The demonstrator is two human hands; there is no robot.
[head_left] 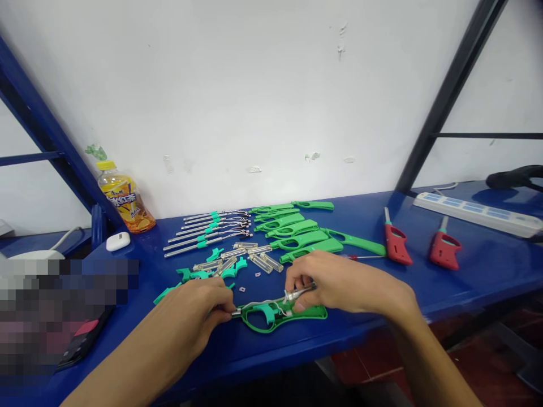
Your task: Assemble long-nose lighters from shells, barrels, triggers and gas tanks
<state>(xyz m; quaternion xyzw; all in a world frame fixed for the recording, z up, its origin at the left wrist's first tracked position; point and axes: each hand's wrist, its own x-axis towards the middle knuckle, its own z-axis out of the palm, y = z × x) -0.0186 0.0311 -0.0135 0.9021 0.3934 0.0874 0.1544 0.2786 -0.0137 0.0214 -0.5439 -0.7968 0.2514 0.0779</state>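
Note:
A green lighter shell half lies near the table's front edge, with a teal trigger and a white wire inside it. My left hand pinches the metal tube at the shell's left end. Over the shell's handle, my right hand is closed on a clear lighter fuel tank with a metal end, held slightly tilted. Its fingers partly hide the tank and handle. Loose clear fuel tanks and teal triggers lie just behind my hands.
Several metal tubes with wires and green shell halves are lined up behind. Two red lighters and a power strip lie right. A screwdriver sits by the shells. A drink bottle and white case stand left.

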